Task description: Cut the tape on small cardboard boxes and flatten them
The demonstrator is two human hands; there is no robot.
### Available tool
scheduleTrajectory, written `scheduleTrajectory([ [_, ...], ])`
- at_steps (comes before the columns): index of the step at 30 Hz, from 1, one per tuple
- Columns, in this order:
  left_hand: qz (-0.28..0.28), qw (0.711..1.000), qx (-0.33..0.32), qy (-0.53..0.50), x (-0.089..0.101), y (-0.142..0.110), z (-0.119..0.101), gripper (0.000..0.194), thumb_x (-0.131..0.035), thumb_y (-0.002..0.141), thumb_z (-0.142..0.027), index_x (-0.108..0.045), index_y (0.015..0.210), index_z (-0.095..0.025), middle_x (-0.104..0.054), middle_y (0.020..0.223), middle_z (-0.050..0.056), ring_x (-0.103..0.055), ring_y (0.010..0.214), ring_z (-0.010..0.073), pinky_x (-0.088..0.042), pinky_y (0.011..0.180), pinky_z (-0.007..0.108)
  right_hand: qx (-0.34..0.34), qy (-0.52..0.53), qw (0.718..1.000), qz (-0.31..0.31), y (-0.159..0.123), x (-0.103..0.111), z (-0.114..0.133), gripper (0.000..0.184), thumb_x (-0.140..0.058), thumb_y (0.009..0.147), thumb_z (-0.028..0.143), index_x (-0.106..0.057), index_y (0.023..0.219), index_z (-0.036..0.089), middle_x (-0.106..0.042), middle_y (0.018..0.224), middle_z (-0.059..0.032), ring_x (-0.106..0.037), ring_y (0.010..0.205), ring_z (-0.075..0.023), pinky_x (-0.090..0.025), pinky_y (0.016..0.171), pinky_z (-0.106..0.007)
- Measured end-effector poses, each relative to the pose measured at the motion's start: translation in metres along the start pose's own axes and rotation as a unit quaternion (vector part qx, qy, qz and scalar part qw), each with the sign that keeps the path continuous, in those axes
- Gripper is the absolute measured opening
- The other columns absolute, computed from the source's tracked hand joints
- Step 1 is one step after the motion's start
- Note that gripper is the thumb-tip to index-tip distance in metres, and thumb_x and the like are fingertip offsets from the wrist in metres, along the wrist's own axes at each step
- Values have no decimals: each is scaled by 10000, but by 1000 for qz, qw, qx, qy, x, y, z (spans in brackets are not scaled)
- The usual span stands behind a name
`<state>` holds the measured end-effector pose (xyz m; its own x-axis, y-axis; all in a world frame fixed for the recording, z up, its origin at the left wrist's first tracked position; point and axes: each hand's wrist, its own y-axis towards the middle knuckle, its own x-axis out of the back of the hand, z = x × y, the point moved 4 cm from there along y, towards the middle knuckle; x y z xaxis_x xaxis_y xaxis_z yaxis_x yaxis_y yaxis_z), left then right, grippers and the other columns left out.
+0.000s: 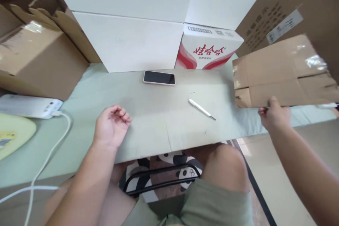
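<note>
My right hand (274, 113) grips the lower edge of a flattened brown cardboard box (284, 72) with clear tape on it, held above the right end of the pale green work surface (159, 113). My left hand (112, 125) rests on the surface, fingers loosely curled, holding nothing. A thin white knife or scalpel (201, 109) lies on the surface between my hands. A phone (159, 77) with a dark screen lies farther back.
A red-and-white printed carton (209, 47) and large white boxes (127, 39) stand at the back. Brown cardboard boxes (39, 53) stand at left and back right. A white power strip (29, 106) with cable and a yellowish object (13, 134) lie at left.
</note>
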<state>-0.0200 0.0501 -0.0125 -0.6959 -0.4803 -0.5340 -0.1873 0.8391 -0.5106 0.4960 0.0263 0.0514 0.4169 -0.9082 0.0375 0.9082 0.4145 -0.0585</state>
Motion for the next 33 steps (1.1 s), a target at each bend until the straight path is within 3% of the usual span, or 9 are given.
scheduleTrajectory([
  [2, -9, 1000, -7, 4, -3, 2, 0, 150, -669, 637, -154, -524, 633, -194, -468, 534, -48, -432, 461, 70, -430, 463, 174, -1, -23, 1000, -12, 29, -32, 15, 208, -526, 1011, 65, -508, 862, 208, -513, 726, 61, -399, 456, -20, -330, 421, -166],
  [5, -19, 1000, -9, 11, -7, 5, 2, 150, -672, 632, -156, -526, 628, -194, -464, 526, -50, -425, 457, 69, -420, 456, 170, -28, -62, 997, 26, 64, -83, 31, 76, -630, 1021, 157, -631, 1093, 132, -657, 955, -10, -628, 708, -73, -553, 617, -199],
  [7, -24, 1000, -8, 11, -7, 5, 2, 147, -671, 639, -156, -530, 629, -194, -461, 523, -51, -423, 454, 67, -416, 452, 166, -48, -94, 993, 54, 76, -106, 32, 287, -636, 1044, 313, -639, 1273, 138, -680, 1204, -88, -707, 977, -165, -629, 813, -340],
  [9, -24, 1000, -7, 10, -7, 4, 1, 140, -667, 648, -159, -532, 628, -193, -456, 526, -51, -426, 454, 66, -420, 451, 166, -64, -127, 987, 73, 77, -117, 23, 381, -606, 1058, 392, -618, 1355, 153, -644, 1341, -127, -693, 1130, -217, -612, 933, -437],
  [16, -1, 1000, -13, -2, 4, -6, -13, 143, -662, 633, -163, -523, 625, -193, -458, 530, -52, -430, 461, 68, -428, 457, 178, -87, -207, 967, 117, 42, -100, -14, 411, -675, 1012, 401, -624, 1356, 182, -647, 1359, -110, -680, 1174, -249, -607, 976, -463],
  [25, 45, 996, -77, 0, 8, -21, -30, 204, -652, 548, -113, -521, 675, -206, -439, 523, -87, -416, 468, 57, -391, 499, 167, -59, -242, 943, 222, -7, -113, -6, 408, -694, 999, 391, -630, 1345, 185, -655, 1346, -105, -683, 1168, -249, -611, 967, -455],
  [30, 29, 994, -109, 17, 20, -19, -32, 266, -652, 555, -88, -472, 703, -216, -379, 529, -107, -373, 442, 50, -351, 492, 168, -58, -248, 952, 171, 2, -83, -34, 405, -696, 998, 395, -633, 1342, 192, -653, 1351, -104, -679, 1179, -251, -607, 974, -453],
  [33, 41, 994, -99, 17, 21, -20, -30, 273, -667, 579, -89, -457, 696, -218, -377, 539, -102, -376, 446, 52, -363, 497, 170, 0, -214, 967, 137, 23, -67, -47, 394, -685, 1004, 397, -636, 1338, 195, -653, 1353, -105, -678, 1176, -248, -606, 978, -455],
])
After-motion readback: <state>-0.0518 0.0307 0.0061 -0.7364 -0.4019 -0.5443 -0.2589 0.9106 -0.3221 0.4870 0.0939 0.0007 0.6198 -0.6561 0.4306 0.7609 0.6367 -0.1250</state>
